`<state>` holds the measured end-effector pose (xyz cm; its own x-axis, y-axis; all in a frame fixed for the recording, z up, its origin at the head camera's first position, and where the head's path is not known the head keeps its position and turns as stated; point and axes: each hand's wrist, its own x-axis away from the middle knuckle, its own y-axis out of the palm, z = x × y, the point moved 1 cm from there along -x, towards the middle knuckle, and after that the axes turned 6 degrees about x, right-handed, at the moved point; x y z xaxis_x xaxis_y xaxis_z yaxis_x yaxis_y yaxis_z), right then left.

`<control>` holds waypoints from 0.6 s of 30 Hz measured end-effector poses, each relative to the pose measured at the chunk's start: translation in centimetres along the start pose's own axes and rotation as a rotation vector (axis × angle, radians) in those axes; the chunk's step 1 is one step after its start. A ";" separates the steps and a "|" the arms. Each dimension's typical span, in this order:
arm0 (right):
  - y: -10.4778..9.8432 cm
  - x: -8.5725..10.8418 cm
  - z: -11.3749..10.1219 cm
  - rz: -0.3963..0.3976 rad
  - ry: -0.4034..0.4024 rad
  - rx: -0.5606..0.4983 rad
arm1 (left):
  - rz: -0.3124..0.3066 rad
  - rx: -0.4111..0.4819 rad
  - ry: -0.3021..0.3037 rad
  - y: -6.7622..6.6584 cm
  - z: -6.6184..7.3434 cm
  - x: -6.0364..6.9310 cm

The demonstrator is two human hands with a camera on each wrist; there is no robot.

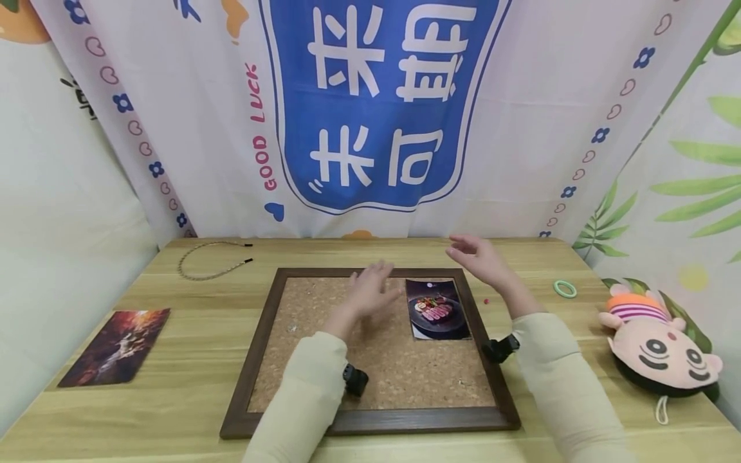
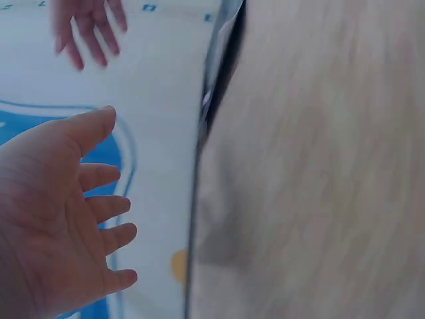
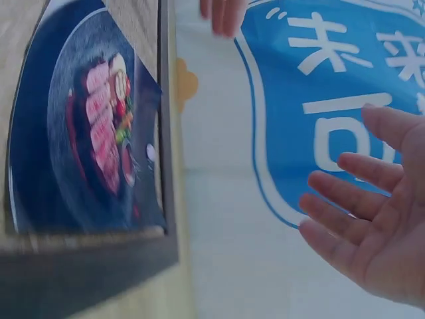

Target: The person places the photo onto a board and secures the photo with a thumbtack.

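Fingers (image 2: 109, 208) of both hands are spread loosely and straight, with gaps between them, and hold nothing. The left hand (image 1: 369, 290) hovers over the middle of the upper part of the board (image 1: 417, 379), forearm reaching forward from below, fingertips aimed away and to the right, thumb out toward the photo (image 1: 438, 310). The right hand (image 1: 477, 257) is raised near the board's far right corner, bent inward at the wrist so that its fingers point left; the right wrist view shows its palm, thumb uppermost. The hands are apart.

The photo, a plate of sliced meat, lies on the cork in the upper right, close to the dark frame. Small pale spots dot the cork elsewhere.

The board lies flat on the wooden surface (image 1: 191, 411). Just right of it sits a red bit (image 1: 486, 301), then a green ring (image 1: 565, 289) and a plush toy (image 1: 660, 347). To the left are a darker print (image 1: 116, 350) and, farther back, a looped cord (image 1: 199, 278). Behind hangs a printed curtain (image 1: 521, 161).
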<state>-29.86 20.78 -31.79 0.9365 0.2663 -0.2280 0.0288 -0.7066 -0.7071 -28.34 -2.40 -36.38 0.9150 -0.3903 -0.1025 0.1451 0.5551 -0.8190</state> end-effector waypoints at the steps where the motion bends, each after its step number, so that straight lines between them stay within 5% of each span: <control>1: -0.3 0.2 -0.1 -0.005 -0.009 0.029 | 0.005 -0.001 -0.007 -0.7 -0.3 0.3; 7: -2.0 1.8 -0.1 0.019 -0.032 0.123 | 0.068 0.025 -0.034 -5.4 -3.2 2.5; 13: -2.7 3.2 1.9 0.132 -0.006 0.103 | 0.167 0.089 -0.035 -9.2 -7.1 5.6; 18: -2.7 4.2 4.6 0.135 0.026 0.036 | 0.234 0.205 -0.086 -11.8 -10.7 8.4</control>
<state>-27.57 26.82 -33.96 0.9396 0.1534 -0.3059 -0.1101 -0.7109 -0.6946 -26.36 -20.08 -33.66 0.9596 -0.1760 -0.2196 -0.0084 0.7621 -0.6474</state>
